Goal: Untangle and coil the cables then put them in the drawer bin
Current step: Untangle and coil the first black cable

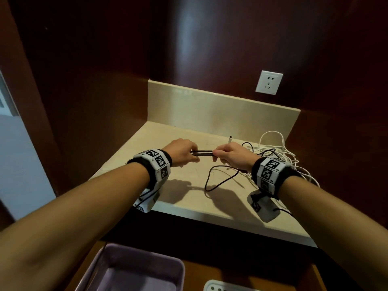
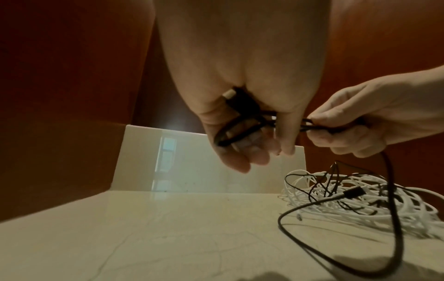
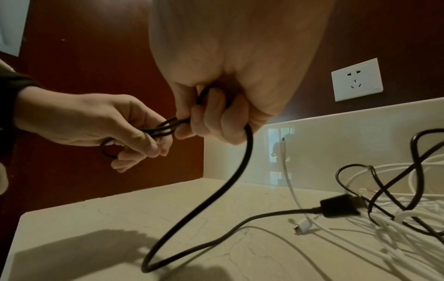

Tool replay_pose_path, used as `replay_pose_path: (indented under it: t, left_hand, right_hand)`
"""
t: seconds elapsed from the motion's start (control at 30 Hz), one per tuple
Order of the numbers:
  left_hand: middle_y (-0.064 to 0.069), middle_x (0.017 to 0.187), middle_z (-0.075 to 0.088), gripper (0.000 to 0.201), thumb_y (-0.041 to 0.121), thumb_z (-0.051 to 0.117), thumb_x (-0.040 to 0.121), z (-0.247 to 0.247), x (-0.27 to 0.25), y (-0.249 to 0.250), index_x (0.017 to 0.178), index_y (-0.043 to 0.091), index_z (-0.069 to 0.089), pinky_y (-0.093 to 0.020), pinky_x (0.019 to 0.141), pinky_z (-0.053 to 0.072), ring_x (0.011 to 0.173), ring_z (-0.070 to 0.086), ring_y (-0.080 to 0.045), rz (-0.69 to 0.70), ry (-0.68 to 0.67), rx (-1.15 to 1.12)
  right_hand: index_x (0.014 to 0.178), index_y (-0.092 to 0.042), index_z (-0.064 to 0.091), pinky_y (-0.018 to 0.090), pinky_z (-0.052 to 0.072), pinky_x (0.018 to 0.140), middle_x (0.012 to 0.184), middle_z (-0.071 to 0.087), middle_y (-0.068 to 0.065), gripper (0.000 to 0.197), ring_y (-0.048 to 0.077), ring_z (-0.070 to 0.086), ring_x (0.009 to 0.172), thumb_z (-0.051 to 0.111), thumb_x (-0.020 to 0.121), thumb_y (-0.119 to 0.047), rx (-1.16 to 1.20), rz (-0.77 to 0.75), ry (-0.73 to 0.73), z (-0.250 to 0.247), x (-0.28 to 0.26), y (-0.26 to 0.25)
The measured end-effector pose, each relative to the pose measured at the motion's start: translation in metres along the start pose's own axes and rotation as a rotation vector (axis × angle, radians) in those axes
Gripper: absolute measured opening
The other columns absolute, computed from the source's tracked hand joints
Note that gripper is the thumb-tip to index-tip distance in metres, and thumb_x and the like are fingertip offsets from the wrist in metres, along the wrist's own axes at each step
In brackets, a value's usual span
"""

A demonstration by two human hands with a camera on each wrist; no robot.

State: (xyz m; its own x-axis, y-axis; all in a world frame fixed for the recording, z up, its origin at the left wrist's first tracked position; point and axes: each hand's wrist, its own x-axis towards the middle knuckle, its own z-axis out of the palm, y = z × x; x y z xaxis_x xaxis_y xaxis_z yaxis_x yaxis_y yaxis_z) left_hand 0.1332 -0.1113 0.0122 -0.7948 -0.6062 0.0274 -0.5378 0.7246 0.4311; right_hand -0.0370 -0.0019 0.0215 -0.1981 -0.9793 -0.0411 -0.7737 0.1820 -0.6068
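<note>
Hands up above the pale marble-look desk (image 1: 184,194), both busy with the same thick black cable (image 3: 216,192). Left hand (image 1: 181,153) curled round one end of a flattened bundle of black loops, with a silvery plug tip (image 2: 228,93) poking out against the palm in the left wrist view. Right hand (image 1: 232,155) clenched on the other end of that bundle, fingers wrapped tight around the strands. Short stretch of doubled-up cable pulled straight between the two fists, held clear of the desk.

Rest of the black cable hanging down from the right fist, dropping into one big slack loop that touches the desk, then running back to a chunky black plug (image 3: 341,207) lying flat just beside the white stuff. Looks like three or so strands in the bundle, hard to count through the blur.

Messy tangle of thin white cables (image 2: 374,201) heaped on the right side of the desk near the cream backsplash, with a thinner black wire (image 3: 389,180) snaking through it. One white connector end (image 3: 301,228) lying flat on the desk in front of the pile, another sticking up near the backsplash.

White wall socket (image 1: 269,82) on the dark wood panel above. Pale purple rectangular plastic bin (image 1: 134,267) down below the desk edge in the open drawer, well apart from the cables.
</note>
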Motion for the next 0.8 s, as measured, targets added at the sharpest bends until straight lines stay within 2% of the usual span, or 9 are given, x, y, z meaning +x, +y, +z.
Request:
replay_pose_path:
  t: [0.1, 0.2, 0.33, 0.4, 0.47, 0.53, 0.63, 0.7, 0.8]
  left_hand:
    - [-0.001, 0.074, 0.064, 0.021, 0.025, 0.061, 0.093, 0.002, -0.002, 0.005, 0.112, 0.015, 0.061, -0.023, 0.052, 0.045, 0.057, 0.057, -0.017, 0.059, -0.032, -0.031]
    - [-0.004, 0.082, 0.068, 0.024, 0.029, 0.06, 0.094, 0.004, -0.003, 0.01, 0.111, 0.013, 0.062, -0.025, 0.055, 0.043, 0.06, 0.057, -0.018, 0.104, -0.071, -0.061]
    - [-0.001, 0.082, 0.06, 0.026, 0.031, 0.05, 0.099, 0.003, -0.005, 0.011, 0.113, 0.015, 0.065, -0.029, 0.063, 0.034, 0.073, 0.051, -0.017, 0.112, -0.058, 0.016]
    - [-0.004, 0.082, 0.059, 0.029, 0.031, 0.046, 0.101, 0.001, -0.005, 0.011, 0.11, 0.012, 0.066, -0.031, 0.063, 0.032, 0.073, 0.048, -0.019, 0.112, -0.066, 0.036]
    - [-0.002, 0.078, 0.058, 0.03, 0.031, 0.046, 0.101, 0.0, -0.005, 0.01, 0.108, 0.012, 0.067, -0.031, 0.061, 0.032, 0.068, 0.047, -0.016, 0.102, -0.072, 0.043]
    - [-0.003, 0.084, 0.063, 0.029, 0.031, 0.046, 0.1, -0.001, -0.005, 0.008, 0.107, 0.015, 0.069, -0.031, 0.066, 0.037, 0.074, 0.053, -0.019, 0.096, -0.068, 0.052]
    - [-0.008, 0.09, 0.067, 0.027, 0.031, 0.046, 0.1, -0.002, -0.004, 0.005, 0.1, 0.018, 0.069, -0.033, 0.07, 0.041, 0.079, 0.057, -0.024, 0.094, -0.04, 0.043]
    - [-0.001, 0.077, 0.061, 0.027, 0.03, 0.045, 0.1, -0.003, -0.006, 0.004, 0.098, 0.018, 0.069, -0.031, 0.063, 0.036, 0.069, 0.051, -0.018, 0.09, -0.019, 0.042]
    - [-0.002, 0.081, 0.061, 0.027, 0.029, 0.045, 0.101, -0.002, -0.007, 0.005, 0.1, 0.016, 0.069, -0.032, 0.067, 0.037, 0.075, 0.053, -0.021, 0.094, 0.004, 0.039]
  right_hand:
    - [0.075, -0.021, 0.063, 0.024, 0.028, 0.05, 0.064, 0.042, -0.004, 0.031, 0.013, 0.035, 0.053, 0.048, 0.101, -0.031, -0.026, -0.008, 0.024, 0.002, -0.001, -0.003]
    - [0.077, -0.019, 0.061, 0.021, 0.028, 0.05, 0.063, 0.042, -0.004, 0.03, 0.01, 0.036, 0.052, 0.046, 0.101, -0.03, -0.048, -0.009, 0.011, 0.004, -0.002, -0.005]
    - [0.082, -0.017, 0.062, 0.021, 0.028, 0.05, 0.062, 0.042, -0.002, 0.029, 0.01, 0.035, 0.051, 0.045, 0.102, -0.03, -0.05, -0.006, -0.004, 0.003, -0.005, -0.004]
    - [0.089, -0.016, 0.065, 0.023, 0.031, 0.053, 0.062, 0.045, -0.004, 0.027, 0.01, 0.037, 0.052, 0.045, 0.102, -0.028, -0.041, -0.008, -0.011, 0.002, -0.006, -0.005]
    - [0.1, -0.015, 0.065, 0.023, 0.036, 0.055, 0.068, 0.053, -0.004, 0.025, 0.01, 0.044, 0.055, 0.044, 0.103, -0.027, -0.044, -0.008, -0.026, 0.002, -0.009, -0.006]
    - [0.11, -0.016, 0.061, 0.021, 0.041, 0.059, 0.081, 0.062, -0.002, 0.019, 0.009, 0.054, 0.063, 0.046, 0.102, -0.023, -0.046, -0.008, -0.049, 0.001, -0.011, -0.006]
    - [0.116, -0.019, 0.06, 0.027, 0.051, 0.074, 0.095, 0.068, 0.004, 0.021, 0.015, 0.064, 0.08, 0.057, 0.096, -0.017, -0.075, 0.032, -0.049, -0.003, -0.014, 0.002]
    - [0.112, -0.017, 0.065, 0.038, 0.054, 0.078, 0.096, 0.07, 0.01, 0.02, 0.025, 0.066, 0.086, 0.061, 0.093, -0.02, -0.148, 0.081, 0.017, -0.005, -0.015, 0.011]
    - [0.087, -0.013, 0.07, 0.028, 0.047, 0.061, 0.075, 0.068, 0.003, 0.017, 0.017, 0.06, 0.065, 0.062, 0.092, -0.027, -0.209, 0.133, 0.15, -0.004, -0.019, 0.018]
